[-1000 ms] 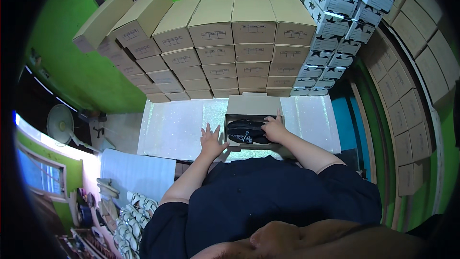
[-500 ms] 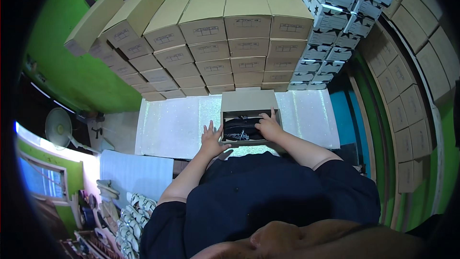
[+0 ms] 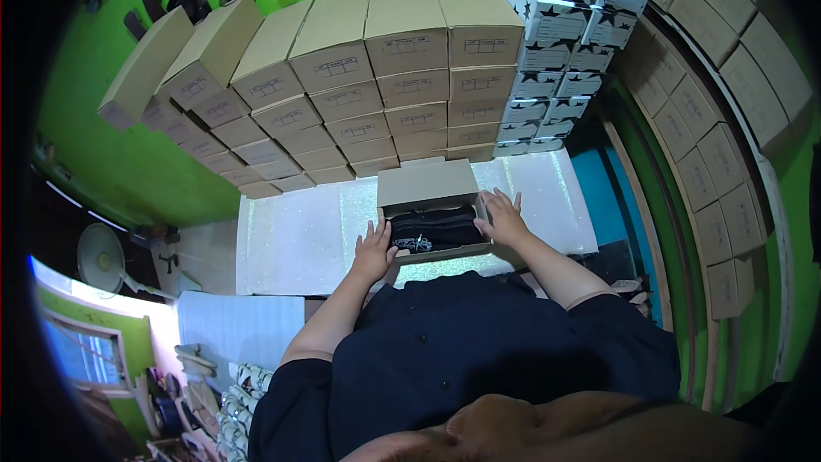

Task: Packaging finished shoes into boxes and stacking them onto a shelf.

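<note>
A brown cardboard shoe box [image 3: 453, 255] sits in front of me with its lid flap [image 3: 429, 181] raised at the far side. Inside lies a black item [image 3: 436, 229], folded or layered, with a pale printed pattern at its near left; its exact kind is unclear. Against the box's left wall rests my left hand [image 3: 373, 251], open, fingers spread and pointing away from me. At the right wall is my right hand [image 3: 505, 217], also open, with its thumb by the rim and the other fingers stretched out beyond it.
The box stands on a table with a glittery white cover [image 3: 299, 235]. Behind it rise stacked brown shoe boxes [image 3: 410, 51] and white boxes with black stars [image 3: 552, 34]. More boxes fill a shelf [image 3: 705, 154] at right. A fan [image 3: 101, 258] and sandals [image 3: 244, 415] are at left.
My right hand has moved off the black item to the box's right wall. The left hand stays at the left side. The black item looks flatter, and the whole view has shifted slightly.
</note>
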Motion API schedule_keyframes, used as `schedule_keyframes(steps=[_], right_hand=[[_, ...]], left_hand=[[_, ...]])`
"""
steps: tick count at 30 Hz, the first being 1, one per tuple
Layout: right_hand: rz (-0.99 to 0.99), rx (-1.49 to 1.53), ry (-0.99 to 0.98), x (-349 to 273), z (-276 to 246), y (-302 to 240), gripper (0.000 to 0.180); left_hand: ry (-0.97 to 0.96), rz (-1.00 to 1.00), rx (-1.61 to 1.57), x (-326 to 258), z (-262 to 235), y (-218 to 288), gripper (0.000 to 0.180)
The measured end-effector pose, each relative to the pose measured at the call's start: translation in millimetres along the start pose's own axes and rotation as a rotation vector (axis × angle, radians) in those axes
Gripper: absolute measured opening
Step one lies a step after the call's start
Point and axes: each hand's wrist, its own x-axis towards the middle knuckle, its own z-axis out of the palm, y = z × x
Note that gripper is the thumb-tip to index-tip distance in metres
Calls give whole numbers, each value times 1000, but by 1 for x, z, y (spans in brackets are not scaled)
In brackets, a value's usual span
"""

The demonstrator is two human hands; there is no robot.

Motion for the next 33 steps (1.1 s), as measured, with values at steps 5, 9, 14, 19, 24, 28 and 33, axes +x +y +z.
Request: schedule_keyframes(steps=[5, 9, 14, 19, 24, 28, 33], right_hand=[[-94, 68, -228, -28, 10, 8, 99], [-36, 19, -248, -30, 22, 0, 90], [22, 143, -306, -22, 33, 2, 77], [83, 245, -311, -18, 43, 1, 76], [237, 393, -337, 2, 39, 7, 83], [487, 889, -186, 47, 59, 32, 92], [699, 1113, -134, 83, 60, 27, 85]], left_hand=[[-15, -6, -35, 1, 4, -2, 70], [-17, -10, -72, 2, 4, -1, 69], [-47, -31, -79, 2, 1, 2, 69], [-45, -31, -89, 1, 3, 1, 69], [-38, -50, -56, -1, 6, 1, 68], [-26, -54, -59, 1, 4, 3, 67], [-16, -92, 31, -1, 5, 6, 65]])
